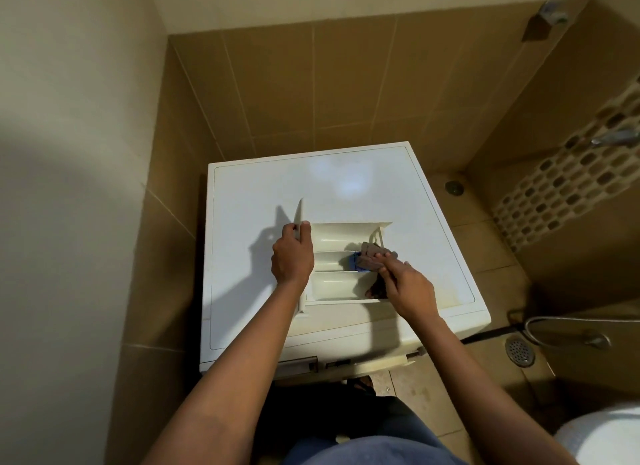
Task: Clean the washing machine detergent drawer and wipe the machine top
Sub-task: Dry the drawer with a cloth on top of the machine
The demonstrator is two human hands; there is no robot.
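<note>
The white detergent drawer (337, 243) lies on top of the washing machine (346, 184), its compartments facing up and its front panel at the left. My left hand (292, 253) grips that front panel and steadies the drawer. My right hand (405, 284) holds a grey cloth (370, 258) with a blue patch and presses it into the drawer's middle compartment at the right end. The empty drawer slot (298, 362) shows on the machine's front below.
The machine stands in a tiled corner, with a plain wall close on the left. To the right are a floor drain (519, 352), a metal hose (568, 329), a wall tap (613, 137) and a white toilet edge (602, 437).
</note>
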